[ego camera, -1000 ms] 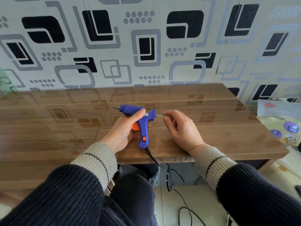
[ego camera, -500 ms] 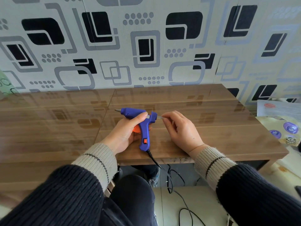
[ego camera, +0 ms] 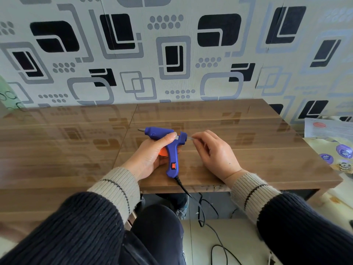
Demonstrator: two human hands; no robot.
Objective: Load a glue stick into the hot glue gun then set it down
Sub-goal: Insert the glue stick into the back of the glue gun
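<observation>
A blue hot glue gun point(ego camera: 172, 155) with an orange trigger and a red switch is held just above the brown wooden table point(ego camera: 248, 150), nozzle pointing left. My left hand point(ego camera: 150, 155) is wrapped around its body, thumb on top. A clear glue stick point(ego camera: 189, 138) pokes out of the back of the gun; only a short stub shows. My right hand point(ego camera: 215, 152) pinches that stub with its fingertips, right behind the gun.
The gun's black cord point(ego camera: 200, 211) hangs off the table's front edge to the floor between my knees. Papers and round purple stickers point(ego camera: 342, 152) lie to the right of the table. A patterned wall stands directly behind the table.
The glue stick has gone further into the gun's back; less of it shows. Both hands and the gun have shifted slightly towards me and down.
</observation>
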